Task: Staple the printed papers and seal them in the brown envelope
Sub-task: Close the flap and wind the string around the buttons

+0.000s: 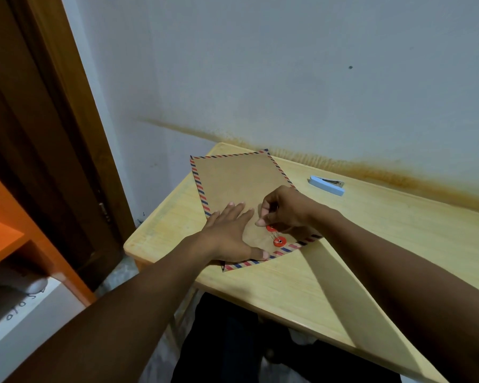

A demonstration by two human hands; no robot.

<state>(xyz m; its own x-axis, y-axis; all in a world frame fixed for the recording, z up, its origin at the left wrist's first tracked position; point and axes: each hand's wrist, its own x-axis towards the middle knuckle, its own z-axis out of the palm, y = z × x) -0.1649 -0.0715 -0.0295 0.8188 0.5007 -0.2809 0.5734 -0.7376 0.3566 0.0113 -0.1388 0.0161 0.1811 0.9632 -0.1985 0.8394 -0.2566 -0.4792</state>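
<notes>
A brown envelope (233,178) with a red-and-blue striped border lies flat on the pale wooden table (302,277), its flap end toward me. Two red closure discs (279,241) sit near that end, with a thin string running between them. My left hand (230,233) presses flat on the envelope, fingers straight, thumb near the border. My right hand (284,210) hovers just above the upper disc, its fingertips pinching the string. The printed papers are not visible.
A light blue stapler (327,185) lies on the table to the right of the envelope, close to the stained wall. A brown wooden door (39,161) and an orange shelf (3,239) stand at the left. The table's left edge is close to my left forearm.
</notes>
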